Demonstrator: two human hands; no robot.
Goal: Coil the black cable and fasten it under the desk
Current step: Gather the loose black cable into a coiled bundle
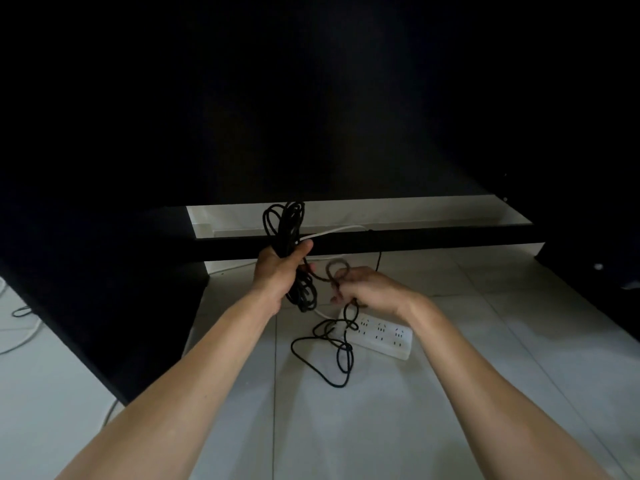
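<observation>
- Step in hand, we judge: coiling, partly done. Left hand is clenched round a bundle of the black cable, loops standing above and hanging below the fist.
- Right hand pinches 1 fresh loop just beside the bundle.
- Next: lay that loop into the left fist, then draw up the slack tangled on the floor.
- Obstacles: slack lies across a white power strip; a white cord crosses behind. The counter's dark underside shows no fastening point.
</observation>
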